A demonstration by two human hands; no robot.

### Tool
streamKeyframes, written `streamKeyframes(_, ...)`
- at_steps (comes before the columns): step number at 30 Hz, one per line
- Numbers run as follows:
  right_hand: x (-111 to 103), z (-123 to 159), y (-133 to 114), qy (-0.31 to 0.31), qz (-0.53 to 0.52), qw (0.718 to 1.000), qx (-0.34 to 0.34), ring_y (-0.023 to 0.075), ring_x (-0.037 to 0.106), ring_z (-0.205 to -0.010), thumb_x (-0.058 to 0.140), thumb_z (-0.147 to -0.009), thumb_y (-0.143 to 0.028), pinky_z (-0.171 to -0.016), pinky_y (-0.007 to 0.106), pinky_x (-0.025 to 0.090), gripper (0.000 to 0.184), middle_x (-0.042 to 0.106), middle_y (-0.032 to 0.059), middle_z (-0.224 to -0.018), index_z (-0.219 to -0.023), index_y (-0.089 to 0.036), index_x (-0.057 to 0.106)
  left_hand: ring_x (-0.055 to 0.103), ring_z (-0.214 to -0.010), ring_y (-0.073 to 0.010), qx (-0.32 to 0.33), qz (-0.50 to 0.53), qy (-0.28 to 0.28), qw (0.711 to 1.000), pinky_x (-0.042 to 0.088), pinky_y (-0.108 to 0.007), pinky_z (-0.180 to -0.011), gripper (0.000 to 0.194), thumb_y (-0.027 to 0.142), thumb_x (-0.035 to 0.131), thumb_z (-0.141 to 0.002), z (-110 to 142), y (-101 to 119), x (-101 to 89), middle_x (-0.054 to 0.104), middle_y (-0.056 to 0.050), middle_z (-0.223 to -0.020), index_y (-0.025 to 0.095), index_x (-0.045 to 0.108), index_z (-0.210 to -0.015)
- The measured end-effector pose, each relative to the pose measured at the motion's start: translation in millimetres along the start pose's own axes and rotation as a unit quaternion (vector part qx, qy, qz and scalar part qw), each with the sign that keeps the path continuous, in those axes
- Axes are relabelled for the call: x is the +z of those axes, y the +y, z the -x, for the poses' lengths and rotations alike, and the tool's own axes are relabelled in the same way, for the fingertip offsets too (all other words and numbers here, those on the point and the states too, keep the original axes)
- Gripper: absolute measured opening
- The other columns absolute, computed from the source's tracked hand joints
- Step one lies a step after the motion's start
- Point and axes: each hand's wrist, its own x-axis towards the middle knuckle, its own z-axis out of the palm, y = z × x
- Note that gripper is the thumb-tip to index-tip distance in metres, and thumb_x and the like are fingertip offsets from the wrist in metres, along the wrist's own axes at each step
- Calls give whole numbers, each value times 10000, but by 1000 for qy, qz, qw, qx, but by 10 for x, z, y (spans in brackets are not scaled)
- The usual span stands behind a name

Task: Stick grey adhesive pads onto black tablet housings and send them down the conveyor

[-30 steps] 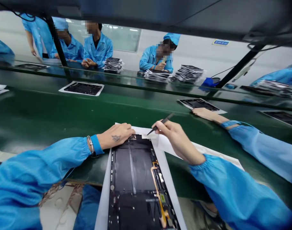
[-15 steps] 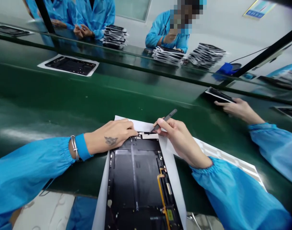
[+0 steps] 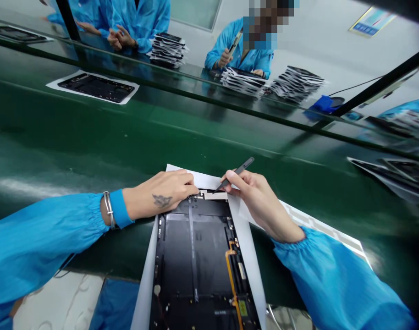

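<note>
An opened tablet, black with its inner parts showing, lies lengthwise in front of me on white paper. My left hand is closed on its top left corner, thumb and fingers bent at the edge; the fingertips are partly hidden. Dark grey tweezers are pinched in my right hand, with their tip at a pale strip along the tablet's top edge. An orange flex cable runs down the tablet's right side.
A white sheet with pale rectangles lies under my right forearm. On the green belt, another opened tablet rests on paper, with more at the right. Across stand stacks of tablets and paper, near people in blue coats.
A co-worker's hand at the right has left the view, and the tablet it held now lies farther right on the belt. My hands and tweezers stay nearly still.
</note>
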Motion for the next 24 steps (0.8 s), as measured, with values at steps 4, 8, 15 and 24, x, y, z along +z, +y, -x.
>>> streamKeyframes(4, -4, 0, 0, -3, 7, 1000, -2, 191, 587, -739, 762, -681, -690, -722, 321, 492, 517, 615, 43, -682, -637, -193, 628, 610, -1048, -217, 5, 7, 14, 1000, 532, -336, -889, 293, 2, 502, -913, 3, -5, 11, 648, -83, -1111, 136, 637, -1136)
streamKeyframes(8, -5, -3, 4, -6, 13, 1000, -6, 197, 588, -746, 749, -687, -702, -725, 329, 494, 524, 617, 48, -692, -634, -198, 616, 612, -1040, -218, 8, 5, 21, 1000, 534, -334, -877, 293, -4, 491, -912, 8, -9, 19, 650, -84, -1102, 136, 642, -1121)
streamKeyframes(15, 1, -2, 2, 0, 16, 1000, -4, 193, 580, -729, 757, -674, -708, -716, 330, 482, 528, 617, 44, -678, -642, -198, 625, 604, -1048, -216, 0, -8, 3, 1000, 526, -323, -889, 295, 22, 479, -934, -4, 7, -2, 648, -82, -1125, 146, 633, -1153)
streamKeyframes(24, -6, -4, -4, -2, 22, 1000, -8, 186, 586, -705, 768, -681, -689, -698, 324, 489, 518, 606, 30, -645, -679, -183, 654, 596, -1019, -214, -4, -15, 2, 1000, 516, -307, -850, 297, 31, 453, -948, 1, 21, -27, 636, -87, -1102, 149, 631, -1154)
